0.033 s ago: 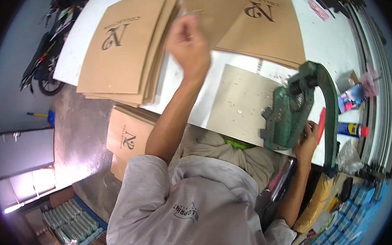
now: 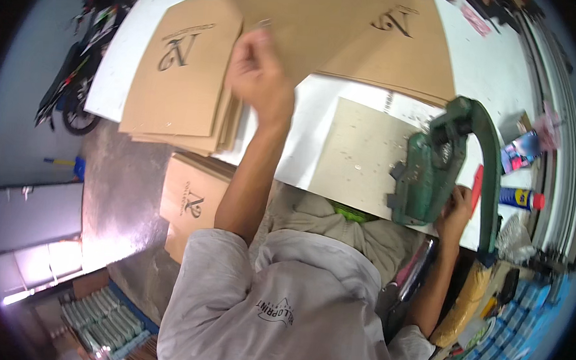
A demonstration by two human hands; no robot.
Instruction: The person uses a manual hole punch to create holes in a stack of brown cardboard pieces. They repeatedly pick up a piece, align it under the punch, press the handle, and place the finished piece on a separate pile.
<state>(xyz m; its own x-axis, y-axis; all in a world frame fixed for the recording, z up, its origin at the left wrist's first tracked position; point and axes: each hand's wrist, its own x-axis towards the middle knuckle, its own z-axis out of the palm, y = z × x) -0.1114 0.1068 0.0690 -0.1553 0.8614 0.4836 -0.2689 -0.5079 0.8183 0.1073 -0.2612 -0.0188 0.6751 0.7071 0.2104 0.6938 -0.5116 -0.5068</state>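
My left hand is closed, pinching the lower left edge of a brown kraft sheet held up over the table. A small metal bit shows just above my fingertips. My right hand sits low behind a green metal hand press, fingers curled; what they grip is hidden. The press has a long curved lever arm. A grey board lies left of the press, with small bits scattered on it. Beside my right hand is a red object.
A stack of printed kraft sheets lies at the left of the white table, another pile at the back. More stand lower left. A blue can with a red cap is at right. A motorcycle stands far left.
My left hand has shifted a little to the left together with the kraft sheet. The whole view has moved slightly. My right hand stays beside the press.
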